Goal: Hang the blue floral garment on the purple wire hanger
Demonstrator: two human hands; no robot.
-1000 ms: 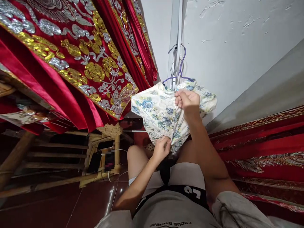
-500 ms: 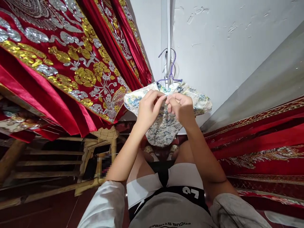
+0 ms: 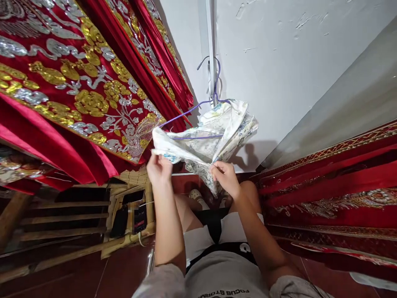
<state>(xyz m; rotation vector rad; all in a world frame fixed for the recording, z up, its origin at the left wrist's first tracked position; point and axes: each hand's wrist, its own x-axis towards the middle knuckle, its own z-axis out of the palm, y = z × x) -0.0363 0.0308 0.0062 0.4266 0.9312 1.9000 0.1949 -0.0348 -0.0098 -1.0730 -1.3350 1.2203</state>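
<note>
Head view: fingers (image 3: 218, 167) of left hand (image 3: 159, 169) and right hand (image 3: 226, 178) grasp floral garment (image 3: 214, 132) beside red drapes (image 3: 77, 91).

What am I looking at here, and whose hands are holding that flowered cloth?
There is no machine: one camera sits on a person's head, looking down at their own bare arms. The left hand pinches one edge of a white blue-flowered fabric garment; the right hand grips its lower part. The garment hangs on a thin purple wire hanger near the white wall. Red cloth embroidered in gold and silver hangs at left; a dark red tiled floor lies below.
</note>
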